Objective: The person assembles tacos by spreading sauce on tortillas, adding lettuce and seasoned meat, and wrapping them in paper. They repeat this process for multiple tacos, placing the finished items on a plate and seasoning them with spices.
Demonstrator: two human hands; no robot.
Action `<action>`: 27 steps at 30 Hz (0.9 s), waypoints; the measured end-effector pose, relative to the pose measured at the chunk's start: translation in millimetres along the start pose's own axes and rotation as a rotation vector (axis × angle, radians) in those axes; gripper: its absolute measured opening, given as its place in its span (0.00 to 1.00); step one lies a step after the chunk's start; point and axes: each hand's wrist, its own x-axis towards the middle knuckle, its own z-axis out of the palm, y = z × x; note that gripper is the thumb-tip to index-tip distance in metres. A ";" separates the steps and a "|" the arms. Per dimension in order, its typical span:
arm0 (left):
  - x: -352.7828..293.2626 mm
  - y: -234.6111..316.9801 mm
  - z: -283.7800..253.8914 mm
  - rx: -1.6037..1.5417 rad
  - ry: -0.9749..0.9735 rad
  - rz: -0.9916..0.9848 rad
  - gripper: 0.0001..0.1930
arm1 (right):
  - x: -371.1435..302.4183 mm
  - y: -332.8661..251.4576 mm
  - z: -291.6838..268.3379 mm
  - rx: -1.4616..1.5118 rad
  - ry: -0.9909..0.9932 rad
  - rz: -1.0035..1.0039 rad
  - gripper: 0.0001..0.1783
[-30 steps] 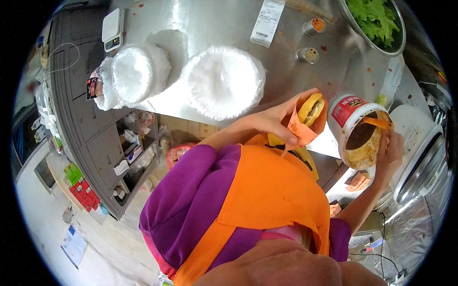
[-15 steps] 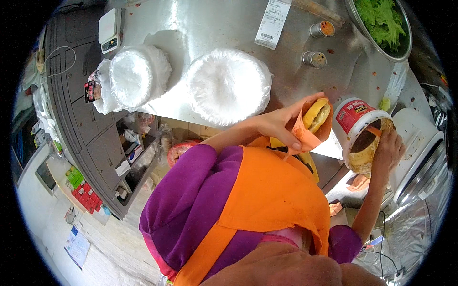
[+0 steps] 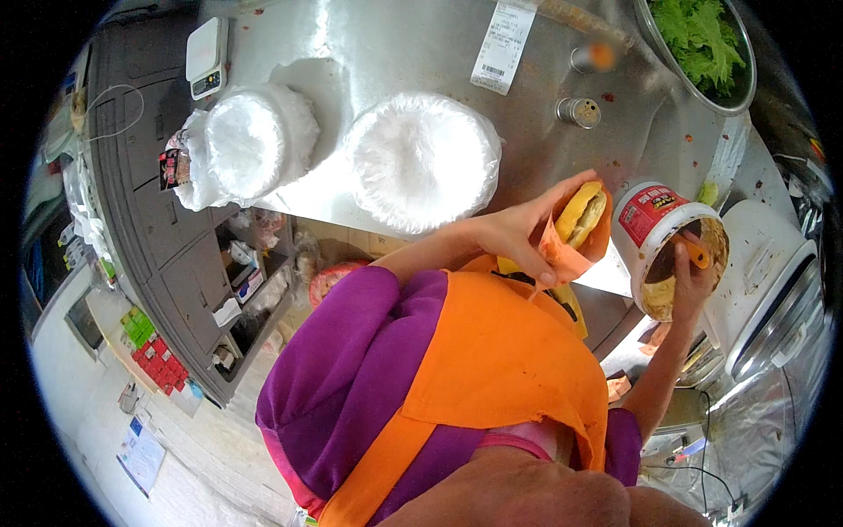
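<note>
My left hand [image 3: 527, 241] is closed around an orange paper sleeve [image 3: 584, 262]. A yellow bun [image 3: 577, 215], split and filled, sticks out of the sleeve's open top. Just to its right, a white tub [image 3: 625, 250] with a red label leans with its mouth toward me. Dark brown sauce lies inside, and smears coat the rim. My right hand [image 3: 691, 285] is at the tub's mouth, its fingers closed on an orange-handled utensil [image 3: 699, 256]. The working end of that utensil is hidden in the tub.
Two round containers lined with white plastic, one left [image 3: 246, 145] and one central [image 3: 424, 162], stand on the metal counter. Beyond are a receipt [image 3: 503, 48], two shaker tins [image 3: 575, 112] and a bowl of lettuce [image 3: 698, 39]. A small scale [image 3: 206, 53] sits far left.
My right hand has shifted left and deeper over the tub's mouth, and the utensil's orange handle has tilted to point right. My left hand and the bun barely move.
</note>
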 end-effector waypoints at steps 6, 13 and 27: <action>-0.3 -4.6 -0.6 0.184 0.043 0.059 0.67 | -11.9 -33.3 -15.1 -0.038 0.107 0.009 0.15; 13.3 -5.2 8.4 0.419 0.143 0.125 0.64 | -8.8 -10.6 -5.8 -0.200 0.093 -0.122 0.13; 27.0 -12.6 30.3 0.857 0.170 0.313 0.60 | -49.0 -7.1 -7.1 -0.054 0.172 -0.031 0.13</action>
